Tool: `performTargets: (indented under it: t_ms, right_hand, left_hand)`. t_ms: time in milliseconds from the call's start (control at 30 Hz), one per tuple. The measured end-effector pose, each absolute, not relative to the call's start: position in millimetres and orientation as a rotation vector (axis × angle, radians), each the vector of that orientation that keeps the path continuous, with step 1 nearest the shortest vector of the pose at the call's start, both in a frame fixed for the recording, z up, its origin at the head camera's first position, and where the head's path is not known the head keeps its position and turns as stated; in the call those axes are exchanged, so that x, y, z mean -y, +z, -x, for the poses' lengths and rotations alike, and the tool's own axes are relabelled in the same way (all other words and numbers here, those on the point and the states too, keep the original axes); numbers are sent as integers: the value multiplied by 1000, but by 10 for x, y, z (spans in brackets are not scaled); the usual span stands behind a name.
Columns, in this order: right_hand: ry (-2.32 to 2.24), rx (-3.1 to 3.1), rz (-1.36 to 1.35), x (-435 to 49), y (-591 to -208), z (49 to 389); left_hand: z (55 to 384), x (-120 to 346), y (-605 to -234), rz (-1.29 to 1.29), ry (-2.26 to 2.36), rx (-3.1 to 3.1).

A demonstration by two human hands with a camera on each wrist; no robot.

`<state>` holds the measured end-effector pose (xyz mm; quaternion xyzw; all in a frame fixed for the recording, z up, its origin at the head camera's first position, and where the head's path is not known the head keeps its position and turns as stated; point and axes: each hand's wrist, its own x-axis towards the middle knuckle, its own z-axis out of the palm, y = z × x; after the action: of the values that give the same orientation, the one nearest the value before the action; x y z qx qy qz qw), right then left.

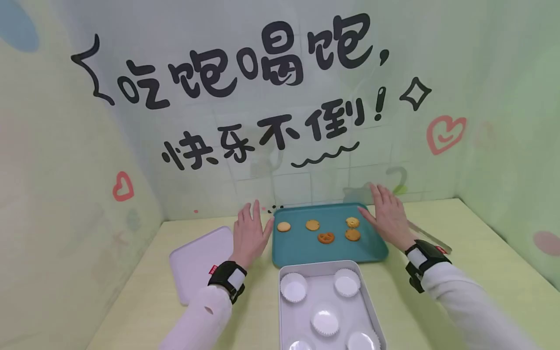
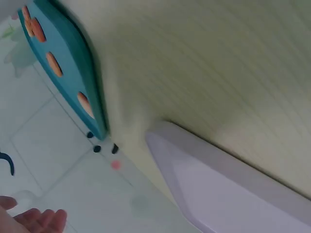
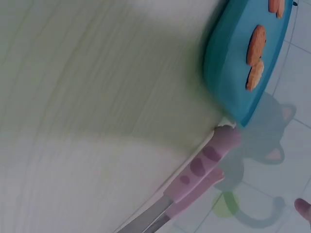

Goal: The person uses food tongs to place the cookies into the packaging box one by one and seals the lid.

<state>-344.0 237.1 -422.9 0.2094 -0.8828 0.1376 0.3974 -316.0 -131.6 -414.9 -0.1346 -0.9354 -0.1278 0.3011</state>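
My left hand (image 1: 250, 236) is raised by the left edge of a teal tray (image 1: 302, 253), its fingers extended and holding nothing. On the tray's other side my right hand (image 1: 391, 217) is also lifted, fingers straight, with nothing in it. Several cookies lie on the tray: a pale round one (image 1: 284, 227) at the left, a pretzel-shaped one (image 1: 325, 237) in the middle, and two by the right end, including a brown round one (image 1: 352, 235). In front of the tray stands a white rectangular box (image 1: 306, 318) with several white fluted cups (image 1: 325, 322) inside.
A pale lilac lid or shallow tray (image 1: 197, 262) lies on the table, partly behind the left wrist. Pink-handled metal tongs (image 3: 199, 167) lie right of the teal tray. The back wall (image 1: 262, 184) with black lettering and the side walls enclose the pale wooden table (image 1: 420, 301).
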Motion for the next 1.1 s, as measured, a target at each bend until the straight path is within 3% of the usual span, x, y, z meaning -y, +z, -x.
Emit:
performTargets:
  t_ms: [333,567,867,1100]
  right_hand:
    - [511,2663,-570,-2883,-4219,3281]
    - [195,2720,-707,-3240,-4360,3179]
    - [397,2921,-322,-3391,-4458,3085]
    - [306,2900,-348,-3430,-4541,3101]
  left_hand:
    - [2491,1117,-4165,464,-516,2649]
    - [2097,1006,-4260,452,-701,2809]
    - [1778,887,-4350,323,-823,2963]
    - [1703,892,-4388,331,-863,2964]
